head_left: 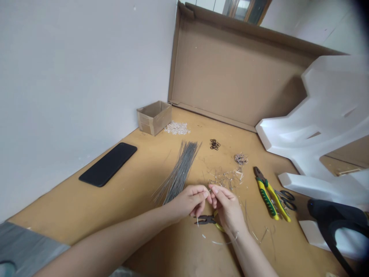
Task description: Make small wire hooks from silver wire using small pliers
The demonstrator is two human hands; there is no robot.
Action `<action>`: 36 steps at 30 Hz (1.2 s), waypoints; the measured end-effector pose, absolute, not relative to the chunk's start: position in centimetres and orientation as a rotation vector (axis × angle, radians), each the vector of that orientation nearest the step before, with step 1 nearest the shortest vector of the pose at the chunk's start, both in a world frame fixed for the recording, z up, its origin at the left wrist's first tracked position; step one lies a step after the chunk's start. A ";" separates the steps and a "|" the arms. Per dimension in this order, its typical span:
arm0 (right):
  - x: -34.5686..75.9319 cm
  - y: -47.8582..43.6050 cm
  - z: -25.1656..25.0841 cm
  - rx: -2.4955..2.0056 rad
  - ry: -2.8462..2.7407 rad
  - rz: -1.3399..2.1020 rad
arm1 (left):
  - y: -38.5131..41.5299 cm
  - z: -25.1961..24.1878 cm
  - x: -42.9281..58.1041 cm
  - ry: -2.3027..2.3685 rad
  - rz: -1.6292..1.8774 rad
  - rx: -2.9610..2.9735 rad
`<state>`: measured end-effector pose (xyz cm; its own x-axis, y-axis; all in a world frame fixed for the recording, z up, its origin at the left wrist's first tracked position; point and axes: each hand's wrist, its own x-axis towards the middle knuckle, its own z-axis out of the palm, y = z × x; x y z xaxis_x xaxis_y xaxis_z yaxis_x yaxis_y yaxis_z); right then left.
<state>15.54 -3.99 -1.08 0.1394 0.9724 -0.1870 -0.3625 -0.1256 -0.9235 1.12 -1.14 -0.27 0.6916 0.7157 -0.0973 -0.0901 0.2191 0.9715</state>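
Observation:
My left hand [196, 199] and my right hand [226, 206] meet over the table, thumbs and fingertips pinched together. Between the fingertips a small bit of thin metal wire shows; its shape is mostly hidden. A thin pale wire [216, 242] curves from below my left hand round towards my right wrist. Partly behind my right hand lie dark-jawed pliers [205, 219] with yellow handles. A bundle of straight grey wires [183, 169] rests beyond my left hand, and a tangle of bent wire pieces [226, 177] lies just past my right.
Right of my hands are yellow-green pliers [271, 196] and black-handled scissors [288, 199]. Black rings [214, 144], a small wire heap [240, 158], and shiny small pieces [177, 128] by a cardboard box [154, 118] lie farther back. A black phone [108, 164] lies left; white foam [325, 111] stands right.

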 end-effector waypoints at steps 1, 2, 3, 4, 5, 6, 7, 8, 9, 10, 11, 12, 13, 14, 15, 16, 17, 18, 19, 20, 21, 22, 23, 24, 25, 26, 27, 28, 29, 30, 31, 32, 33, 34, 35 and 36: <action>15.5 -4.0 -1.0 -1.118 -0.724 1.361 | -1.1 -0.3 1.1 0.611 0.609 1.237; 15.5 -4.0 -1.0 -1.108 -0.707 1.385 | -1.1 -0.3 1.1 0.608 0.610 1.238; 15.4 -4.0 -0.9 -1.095 -0.689 1.408 | -1.1 -0.3 1.2 0.605 0.611 1.238; 15.4 -4.0 -0.9 -1.079 -0.672 1.431 | -1.1 -0.4 1.2 0.603 0.611 1.237; 15.4 -4.0 -0.8 -1.061 -0.656 1.452 | -1.1 -0.4 1.2 0.603 0.613 1.235; 15.4 -3.9 -0.7 -1.039 -0.642 1.471 | -1.1 -0.4 1.2 0.602 0.615 1.234; 15.4 -3.9 -0.7 -1.017 -0.628 1.490 | -1.1 -0.5 1.2 0.602 0.618 1.233; 15.4 -3.9 -0.6 -0.995 -0.612 1.509 | -1.1 -0.5 1.2 0.601 0.621 1.233; 15.4 -4.0 -0.6 -0.974 -0.595 1.530 | -1.1 -0.4 1.2 0.601 0.623 1.234; 15.3 -4.0 -0.6 -0.954 -0.578 1.550 | -1.1 -0.4 1.2 0.601 0.625 1.234; 15.3 -4.0 -0.6 -0.935 -0.561 1.568 | -1.2 -0.3 1.2 0.599 0.625 1.235; 15.3 -4.0 -0.6 -0.918 -0.545 1.581 | -1.2 -0.3 1.2 0.597 0.626 1.235; 15.3 -4.0 -0.6 -0.904 -0.530 1.591 | -1.2 -0.2 1.2 0.595 0.627 1.236; 15.3 -4.0 -0.6 -0.893 -0.518 1.598 | -1.2 -0.1 1.2 0.592 0.631 1.237; 15.2 -4.0 -0.6 -0.884 -0.507 1.605 | -1.2 -0.1 1.2 0.590 0.636 1.240; 15.2 -4.0 -0.6 -0.876 -0.497 1.611 | -1.2 0.0 1.2 0.588 0.640 1.243; 15.2 -4.0 -0.6 -0.869 -0.490 1.618 | -1.2 0.0 1.2 0.589 0.644 1.246; 15.2 -4.0 -0.6 -0.861 -0.484 1.623 | -1.2 0.0 1.2 0.588 0.645 1.248; 15.2 -3.9 -0.6 -0.855 -0.479 1.628 | -1.2 0.0 1.2 0.587 0.646 1.249; 15.2 -3.9 -0.5 -0.851 -0.476 1.631 | -1.2 0.0 1.2 0.585 0.644 1.250; 15.2 -3.9 -0.5 -0.850 -0.475 1.633 | -1.2 -0.1 1.2 0.582 0.641 1.250; 15.2 -3.9 -0.5 -0.851 -0.474 1.633 | -1.2 -0.1 1.2 0.579 0.639 1.250; 15.3 -3.9 -0.5 -0.853 -0.474 1.634 | -1.2 -0.2 1.2 0.576 0.638 1.251; 15.3 -3.9 -0.5 -0.855 -0.475 1.634 | -1.2 -0.2 1.2 0.573 0.635 1.253; 15.3 -3.9 -0.5 -0.855 -0.478 1.636 | -1.2 -0.3 1.2 0.570 0.633 1.254; 15.3 -3.9 -0.5 -0.855 -0.482 1.638 | -1.2 -0.3 1.2 0.569 0.631 1.256; 15.3 -4.0 -0.5 -0.854 -0.488 1.641 | -1.2 -0.4 1.2 0.568 0.629 1.258; 15.3 -4.0 -0.5 -0.853 -0.495 1.643 | -1.2 -0.4 1.1 0.568 0.628 1.262; 15.3 -4.0 -0.5 -0.853 -0.502 1.645 | -1.2 -0.4 1.1 0.570 0.626 1.264; 15.3 -4.0 -0.5 -0.855 -0.510 1.643 | -1.1 -0.4 1.1 0.573 0.625 1.266; 15.3 -4.0 -0.5 -0.861 -0.519 1.641 | -1.1 -0.3 1.1 0.575 0.623 1.269; 15.3 -4.1 -0.4 -0.871 -0.533 1.634 | -1.1 -0.3 1.1 0.576 0.618 1.271; 15.3 -4.1 -0.4 -0.884 -0.550 1.626 | -1.1 -0.3 1.1 0.579 0.613 1.273; 15.3 -4.1 -0.3 -0.895 -0.568 1.619 | -1.1 -0.2 1.2 0.582 0.609 1.273; 15.3 -4.1 -0.3 -0.902 -0.586 1.613 | -1.2 -0.2 1.2 0.586 0.607 1.273; 15.2 -4.1 -0.2 -0.904 -0.598 1.609 | -1.2 -0.2 1.2 0.590 0.610 1.271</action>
<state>15.23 -4.12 -0.24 -0.0655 0.9690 -0.2384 -0.5778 -0.2316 -0.7827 1.21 -1.18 -0.18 0.7048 0.7061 -0.0678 -0.0915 0.1853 0.9784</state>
